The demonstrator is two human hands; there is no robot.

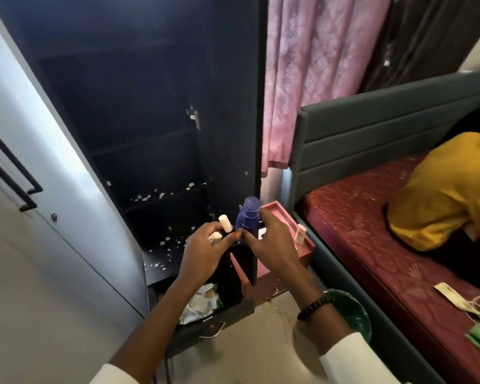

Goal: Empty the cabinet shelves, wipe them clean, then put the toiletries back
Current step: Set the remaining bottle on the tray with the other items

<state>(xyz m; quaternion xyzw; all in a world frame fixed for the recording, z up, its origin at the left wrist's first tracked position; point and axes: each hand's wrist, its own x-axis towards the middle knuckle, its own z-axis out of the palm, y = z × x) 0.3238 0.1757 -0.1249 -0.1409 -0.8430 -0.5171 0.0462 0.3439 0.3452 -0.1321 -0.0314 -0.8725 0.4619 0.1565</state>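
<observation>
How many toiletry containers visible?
3. Blue bottle in the right hand; small white-capped tube in the left hand; small peach bottle on the pink tray. Hands may hide more.

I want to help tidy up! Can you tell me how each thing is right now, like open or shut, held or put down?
Cabinet: door open, shelves bare, white specks on the lower ones.
Blue bottle: upright, cap on, held by the right hand.
Small tube: capped, held in the left hand.
Pink tray: on the pink stand, one small tube standing in it.
Green bin: on the floor, contents hidden.
</observation>
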